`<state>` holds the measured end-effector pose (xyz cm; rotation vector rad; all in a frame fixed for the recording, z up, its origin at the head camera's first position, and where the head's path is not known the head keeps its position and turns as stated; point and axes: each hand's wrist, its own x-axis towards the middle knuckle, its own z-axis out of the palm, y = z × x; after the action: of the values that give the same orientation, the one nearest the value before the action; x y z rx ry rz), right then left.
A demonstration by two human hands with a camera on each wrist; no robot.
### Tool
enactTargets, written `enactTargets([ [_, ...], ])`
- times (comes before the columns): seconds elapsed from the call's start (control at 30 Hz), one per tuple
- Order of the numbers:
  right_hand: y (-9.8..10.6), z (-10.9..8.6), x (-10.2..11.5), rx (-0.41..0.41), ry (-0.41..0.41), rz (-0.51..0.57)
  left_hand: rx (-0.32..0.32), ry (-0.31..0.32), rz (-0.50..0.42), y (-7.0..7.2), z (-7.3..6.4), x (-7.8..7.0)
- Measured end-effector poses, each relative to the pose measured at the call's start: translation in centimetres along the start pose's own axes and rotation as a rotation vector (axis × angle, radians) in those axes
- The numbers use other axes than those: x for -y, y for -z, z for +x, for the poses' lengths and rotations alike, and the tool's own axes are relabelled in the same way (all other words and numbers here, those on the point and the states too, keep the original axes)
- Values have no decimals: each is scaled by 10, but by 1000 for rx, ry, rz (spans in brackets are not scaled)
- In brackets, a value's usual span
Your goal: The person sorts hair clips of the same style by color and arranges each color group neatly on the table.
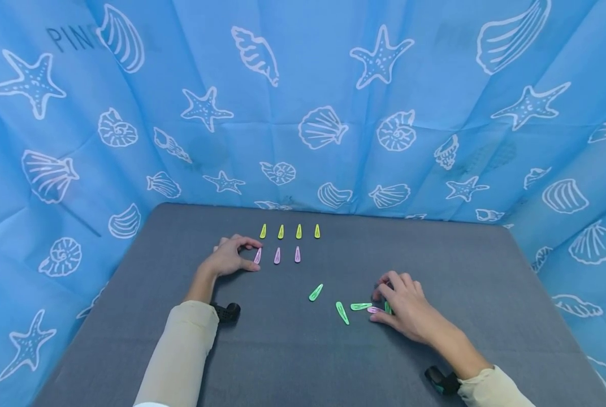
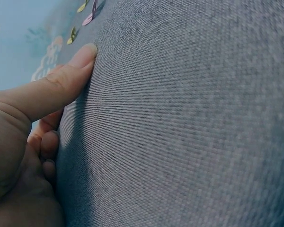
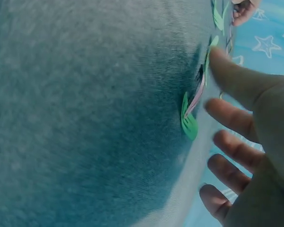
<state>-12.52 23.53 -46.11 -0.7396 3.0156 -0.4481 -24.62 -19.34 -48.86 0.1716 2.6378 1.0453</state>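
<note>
In the head view, my left hand (image 1: 229,255) holds a tilted pink hair clip (image 1: 258,256) on the table, index fingertip at its top end and thumb at its bottom. The left wrist view shows that thumb (image 2: 83,56) extended; this clip is hidden there. My right hand (image 1: 402,302) hovers over another pink hair clip (image 1: 373,310), thumb and fingers spread around it. The right wrist view shows that pink clip lying across a green hair clip (image 3: 189,124), with my fingers apart from both. Another green hair clip (image 1: 361,306) lies at the pink one's left.
A row of several yellow hair clips (image 1: 281,232) lies at the back of the grey table (image 1: 282,362). Two pink clips (image 1: 277,255) continue the row beside my left hand. Green clips (image 1: 342,312) lie scattered mid-table. A blue shell-print curtain (image 1: 293,102) hangs behind.
</note>
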Motion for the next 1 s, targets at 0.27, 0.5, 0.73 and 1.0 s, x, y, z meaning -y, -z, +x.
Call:
enactTargets([
  [0.27, -3, -2, 4, -24, 54, -4, -8, -11, 0, 1, -1, 0],
  [0.5, 1, 0, 4, 64, 59, 97, -3, 0, 0, -1, 0, 1],
  [0.73, 2, 7, 7, 42, 28, 309, -7, 6, -7, -2, -1, 5],
  [1.0, 8, 15, 12, -52, -142, 370, -19, -5, 0, -2, 1, 4],
])
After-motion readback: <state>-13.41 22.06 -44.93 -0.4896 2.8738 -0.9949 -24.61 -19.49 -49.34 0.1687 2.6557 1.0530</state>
